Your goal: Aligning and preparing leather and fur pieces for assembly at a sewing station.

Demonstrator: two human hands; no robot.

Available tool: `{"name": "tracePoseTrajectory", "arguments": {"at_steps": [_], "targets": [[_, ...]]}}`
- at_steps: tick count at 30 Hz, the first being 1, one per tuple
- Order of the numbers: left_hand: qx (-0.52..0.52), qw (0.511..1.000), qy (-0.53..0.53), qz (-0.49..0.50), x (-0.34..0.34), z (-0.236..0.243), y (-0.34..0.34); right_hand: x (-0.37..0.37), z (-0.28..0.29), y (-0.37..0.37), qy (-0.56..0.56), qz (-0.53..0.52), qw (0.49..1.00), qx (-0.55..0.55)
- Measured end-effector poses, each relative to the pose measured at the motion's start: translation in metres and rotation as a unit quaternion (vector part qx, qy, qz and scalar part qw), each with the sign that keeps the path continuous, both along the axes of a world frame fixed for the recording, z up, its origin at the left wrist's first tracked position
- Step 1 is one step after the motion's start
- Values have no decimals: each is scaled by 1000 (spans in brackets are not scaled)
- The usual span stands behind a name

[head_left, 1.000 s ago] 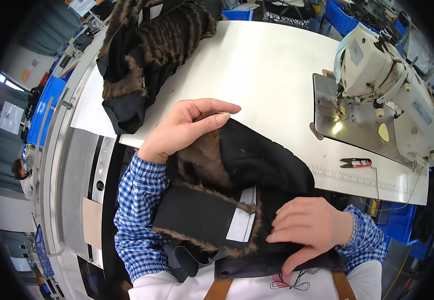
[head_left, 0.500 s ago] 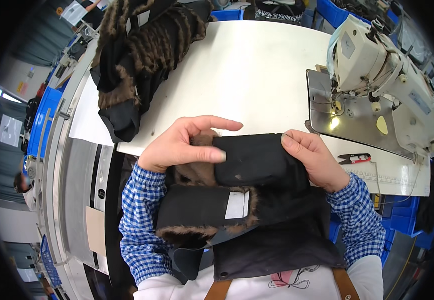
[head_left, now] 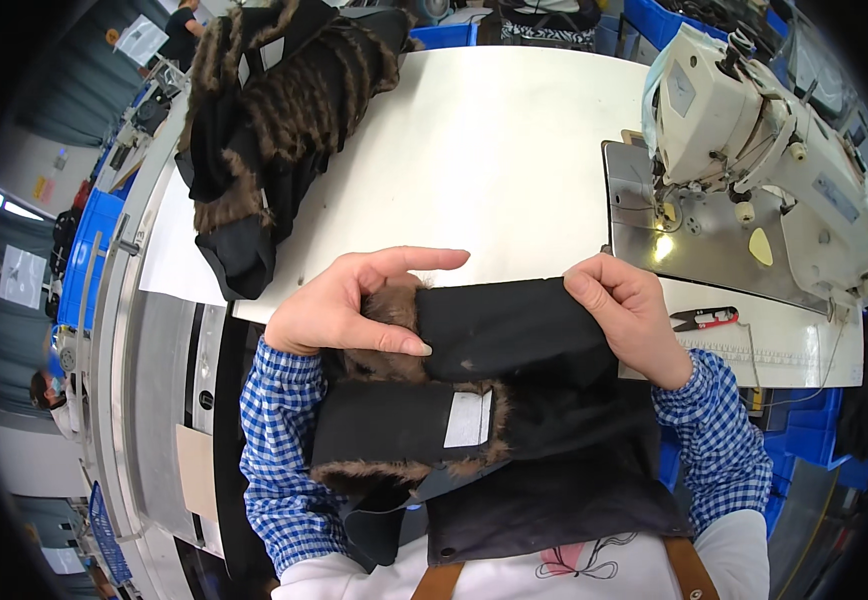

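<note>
A black fabric garment piece with brown fur (head_left: 509,325) is held up in front of me at the table's near edge. At its upper right corner my right hand (head_left: 629,315) pinches the cloth between thumb and bent fingers. My left hand (head_left: 339,305) is around the furry left end, thumb across the front and index finger stretched out above it; the other fingers are partly hidden behind. Below hangs another black flap (head_left: 384,425) edged with brown fur, bearing a white label (head_left: 469,419). Its lower part lies over my lap and dark apron (head_left: 554,505).
A heap of black pieces with brown fur (head_left: 304,110) lies at the table's far left. The white sewing machine (head_left: 744,130) stands at the right, with red-and-black thread snips (head_left: 704,318) in front. Blue bins (head_left: 804,425) sit below the right edge. Another person (head_left: 182,32) is far left.
My left thumb has shifted slightly left and down along the piece's edge. The piece sits slightly lower in view, and the right hand keeps its pinch at the corner.
</note>
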State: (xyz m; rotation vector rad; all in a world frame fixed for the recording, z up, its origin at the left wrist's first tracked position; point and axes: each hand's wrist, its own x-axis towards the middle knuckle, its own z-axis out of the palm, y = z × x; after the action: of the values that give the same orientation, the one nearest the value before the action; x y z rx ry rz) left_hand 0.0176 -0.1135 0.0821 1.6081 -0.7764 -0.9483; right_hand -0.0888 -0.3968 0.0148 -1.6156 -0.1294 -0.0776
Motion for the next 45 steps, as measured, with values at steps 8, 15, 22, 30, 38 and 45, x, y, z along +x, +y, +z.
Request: {"name": "tracePoseTrajectory", "arguments": {"at_steps": [8,15,22,30,38,45], "targets": [[7,1000,-22,11,-1,-2,2,-1,1,1,-5,-6,1000,-11],[-69,981,-134,120,-8,16,5,6,4,4,-4,-8,1000,-20],[-51,904,-422,-42,-62,87,8,4,4,4,-20,5,999,24],[120,850,-508,66,-121,43,-33,-4,13,1,-192,-69,978,-51],[89,862,-492,77,-114,31,-30,-32,36,-5,-272,166,914,-251],[146,828,-531,105,-128,5,-16,-60,12,-2,-490,27,797,-352]]}}
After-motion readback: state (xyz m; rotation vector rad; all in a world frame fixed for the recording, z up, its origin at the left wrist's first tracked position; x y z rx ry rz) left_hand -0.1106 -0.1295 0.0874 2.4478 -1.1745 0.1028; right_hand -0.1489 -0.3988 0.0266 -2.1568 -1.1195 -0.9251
